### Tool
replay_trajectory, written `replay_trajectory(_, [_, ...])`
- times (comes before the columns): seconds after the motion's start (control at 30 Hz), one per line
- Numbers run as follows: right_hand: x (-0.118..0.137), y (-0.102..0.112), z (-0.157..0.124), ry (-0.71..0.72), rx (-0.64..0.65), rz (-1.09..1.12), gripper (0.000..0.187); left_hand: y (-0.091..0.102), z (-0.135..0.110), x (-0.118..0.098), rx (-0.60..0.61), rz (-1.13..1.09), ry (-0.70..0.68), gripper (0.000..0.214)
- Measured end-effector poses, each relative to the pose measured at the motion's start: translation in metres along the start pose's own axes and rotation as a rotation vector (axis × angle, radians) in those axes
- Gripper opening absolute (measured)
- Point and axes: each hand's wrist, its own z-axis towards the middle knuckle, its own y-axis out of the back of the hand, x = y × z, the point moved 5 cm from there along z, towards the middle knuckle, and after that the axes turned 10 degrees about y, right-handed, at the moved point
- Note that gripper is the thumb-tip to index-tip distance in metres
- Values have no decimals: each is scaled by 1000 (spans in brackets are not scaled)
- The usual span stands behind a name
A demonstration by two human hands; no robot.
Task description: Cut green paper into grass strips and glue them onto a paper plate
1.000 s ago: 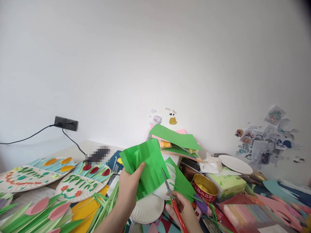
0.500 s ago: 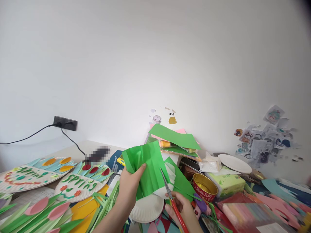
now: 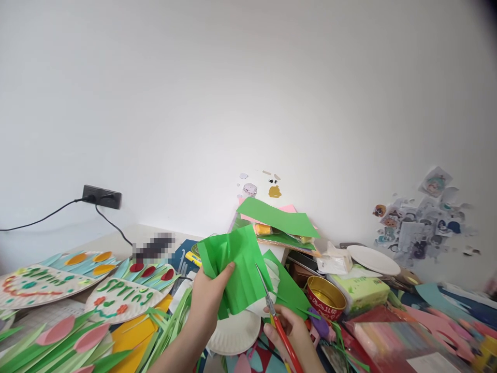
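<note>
Head view: the person's left hand is pinched on a pleated green paper, thumb on the front face and fingers tucked behind. It lifts the paper clear of the table, so it hangs above a plain white plate. Held up like that, the lower and right edges are open to the blades, which is probably why it's in the air instead of lying flat. The right hand is closed around the red handles of the scissors, low and to the right. The blades point up and left, with the tips at the paper's right edge, and it's too thin a sliver to tell if they're parted. The hands are near each other but apart. A heap of green strips sits just left of the left wrist, and a Spring plate lies further left. A gold tin is just beside the scissors hand, with a tissue pack beyond it. Coloured sheets lean on the wall behind
</note>
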Motion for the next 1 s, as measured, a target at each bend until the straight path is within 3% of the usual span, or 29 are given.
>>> replay_trajectory(0.43, [-4, -1, -1, -26, -31, 11, 44, -5, -3, 4, 51, 68, -11, 36])
replay_trajectory(0.67, [7, -4, -2, -46, 76, 13, 41, -7, -2, 4, 81, 100, 0, 35])
replay_trajectory(0.83, [6, -2, -1, -27, -26, -5, 46, -7, -2, 5, 76, 152, -28, 36])
replay_trajectory(1.0, [3, -4, -2, -44, -1, 26, 42, -9, -3, 5, 77, 191, -40, 37])
